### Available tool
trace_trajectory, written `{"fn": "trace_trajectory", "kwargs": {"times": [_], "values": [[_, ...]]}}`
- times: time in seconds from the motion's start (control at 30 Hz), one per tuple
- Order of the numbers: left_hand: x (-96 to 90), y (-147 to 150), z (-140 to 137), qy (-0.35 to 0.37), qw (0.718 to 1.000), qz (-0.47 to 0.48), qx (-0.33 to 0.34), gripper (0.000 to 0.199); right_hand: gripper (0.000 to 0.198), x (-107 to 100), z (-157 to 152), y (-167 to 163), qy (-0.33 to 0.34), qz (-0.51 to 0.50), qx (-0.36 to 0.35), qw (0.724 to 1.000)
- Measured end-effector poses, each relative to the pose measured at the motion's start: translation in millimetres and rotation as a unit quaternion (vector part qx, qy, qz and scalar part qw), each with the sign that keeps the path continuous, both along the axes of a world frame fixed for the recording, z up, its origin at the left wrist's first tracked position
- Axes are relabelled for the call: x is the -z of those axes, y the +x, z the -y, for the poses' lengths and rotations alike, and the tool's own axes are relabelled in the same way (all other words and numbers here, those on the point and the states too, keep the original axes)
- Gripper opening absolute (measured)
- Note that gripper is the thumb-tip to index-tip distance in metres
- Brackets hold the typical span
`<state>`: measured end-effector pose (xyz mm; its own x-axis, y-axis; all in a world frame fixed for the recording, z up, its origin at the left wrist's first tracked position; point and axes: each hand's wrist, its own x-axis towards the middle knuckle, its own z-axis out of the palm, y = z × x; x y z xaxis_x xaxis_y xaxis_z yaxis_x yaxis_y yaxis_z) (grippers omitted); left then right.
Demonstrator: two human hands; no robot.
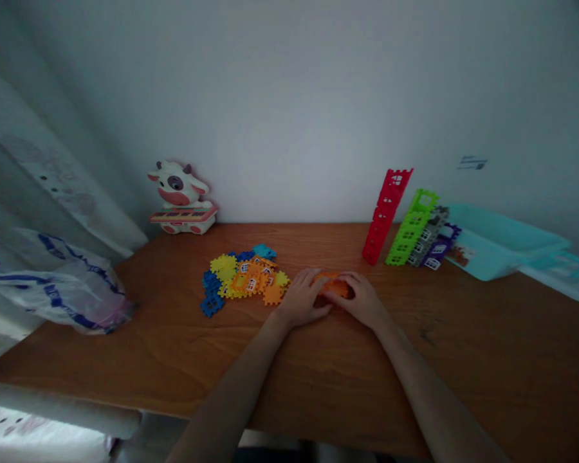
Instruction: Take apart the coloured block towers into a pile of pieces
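Both hands meet over orange interlocking building tiles [335, 286] near the middle of the wooden table. My left hand [303, 297] grips them from the left, fingers curled over the top. From the right, my right hand [361, 297] pinches the same tiles between thumb and fingers. How many tiles are joined there is hidden by the fingers. Just left of my left hand lies a loose pile of yellow, orange and blue toothed tiles [255, 281], some with white window inserts. A single orange tile [272, 296] sits at the pile's near edge.
A tall red tile strip [386, 215] leans against the wall, with green [412, 228], grey and purple [439, 247] strips beside it. A turquoise bin [506, 241] stands at the right. At the left are a cow toy keyboard [183, 199] and a plastic bag [53, 283] on the wooden table [174, 354].
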<state>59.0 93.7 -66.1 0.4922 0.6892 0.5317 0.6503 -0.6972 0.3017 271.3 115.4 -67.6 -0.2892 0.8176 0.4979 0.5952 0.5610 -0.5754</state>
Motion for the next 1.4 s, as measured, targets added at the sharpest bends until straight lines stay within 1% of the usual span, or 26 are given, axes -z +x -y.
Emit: {"fn": "trace_trajectory", "kwargs": {"times": [0.1, 0.2, 0.3, 0.4, 0.47, 0.5, 0.57, 0.6, 0.67, 0.73, 0.83, 0.93, 1.0, 1.07, 1.1, 1.13, 1.17, 1.23, 1.3, 1.33, 1.4], "values": [[3.9, 0.7, -2.3, -0.018, 0.999, 0.047, 0.0, 0.041, 0.033, -3.1, 4.2, 2.5, 0.0, -0.082, -0.005, 0.997], [2.9, -7.4, 2.4, -0.055, 0.993, 0.106, 0.012, 0.025, 0.031, -5.2, 8.6, 2.0, -0.025, -0.16, 0.002, 0.987], [-1.2, -7.4, 9.1, -0.102, 0.979, 0.176, 0.001, 0.023, 0.036, -6.7, 11.6, -1.1, -0.044, -0.219, 0.006, 0.975], [-2.7, 3.2, 15.9, -0.127, 0.96, 0.251, 0.006, 0.02, 0.041, -9.9, 15.1, -5.0, -0.042, -0.242, 0.007, 0.969], [-2.2, 11.8, 20.0, -0.135, 0.955, 0.265, 0.016, 0.017, 0.042, -13.0, 18.5, -8.2, -0.033, -0.236, 0.021, 0.971], [-1.8, 15.7, 21.6, -0.133, 0.955, 0.263, 0.01, 0.017, 0.041, -14.5, 20.3, -10.1, -0.028, -0.228, 0.03, 0.973], [-0.8, 21.7, 22.8, -0.115, 0.957, 0.266, -0.026, 0.017, 0.038, -15.9, 23.3, -14.9, -0.029, -0.222, 0.049, 0.973], [-0.1, 23.8, 22.4, -0.101, 0.952, 0.283, -0.052, 0.018, 0.036, -15.6, 24.2, -17.7, -0.036, -0.228, 0.056, 0.971], [1.4, 26.0, 19.5, -0.086, 0.933, 0.337, -0.093, 0.024, 0.033, -13.1, 25.0, -23.5, -0.059, -0.257, 0.062, 0.963], [3.2, 25.9, 15.4, -0.104, 0.913, 0.38, -0.109, 0.035, 0.032, -9.0, 24.5, -28.8, -0.08, -0.284, 0.061, 0.954], [5.0, 23.6, 10.6, -0.177, 0.897, 0.394, -0.095, 0.043, 0.033, -3.2, 22.7, -33.2, -0.096, -0.305, 0.056, 0.946], [5.4, 21.3, 10.0, -0.23, 0.891, 0.385, -0.076, 0.045, 0.045, -0.3, 20.8, -33.1, -0.115, -0.33, 0.029, 0.937], [5.7, 21.0, 11.7, -0.232, 0.894, 0.377, -0.071, 0.044, 0.044, 0.7, 20.6, -32.1, -0.122, -0.323, 0.017, 0.938], [6.7, 21.7, 14.2, -0.217, 0.897, 0.378, -0.07, 0.042, 0.036, 1.3, 22.4, -32.0, -0.098, -0.287, 0.019, 0.953], [7.5, 22.3, 15.4, -0.214, 0.894, 0.388, -0.067, 0.042, 0.034, 1.3, 24.2, -32.7, -0.076, -0.266, 0.019, 0.961], [8.5, 23.0, 16.4, -0.219, 0.886, 0.405, -0.061, 0.041, 0.034, 1.0, 26.5, -33.9, -0.054, -0.248, 0.017, 0.967], [9.5, 23.7, 17.2, -0.23, 0.872, 0.429, -0.054, 0.041, 0.037, 0.4, 29.2, -35.6, -0.037, -0.237, 0.012, 0.971], [11.3, 24.8, 17.5, -0.266, 0.829, 0.49, -0.036, 0.038, 0.042, -1.8, 34.7, -39.7, -0.028, -0.235, 0.0, 0.972], [12.0, 25.2, 16.5, -0.296, 0.785, 0.544, -0.02, 0.033, 0.042, -4.6, 38.7, -43.7, -0.042, -0.251, -0.012, 0.967], [11.8, 25.2, 15.9, -0.302, 0.77, 0.562, -0.015, 0.032, 0.04, -5.8, 39.5, -45.2, -0.052, -0.268, -0.014, 0.962], [10.0, 24.8, 14.8, -0.307, 0.752, 0.582, -0.009, 0.032, 0.037, -7.2, 38.0, -46.7, -0.078, -0.324, -0.008, 0.943]]}}
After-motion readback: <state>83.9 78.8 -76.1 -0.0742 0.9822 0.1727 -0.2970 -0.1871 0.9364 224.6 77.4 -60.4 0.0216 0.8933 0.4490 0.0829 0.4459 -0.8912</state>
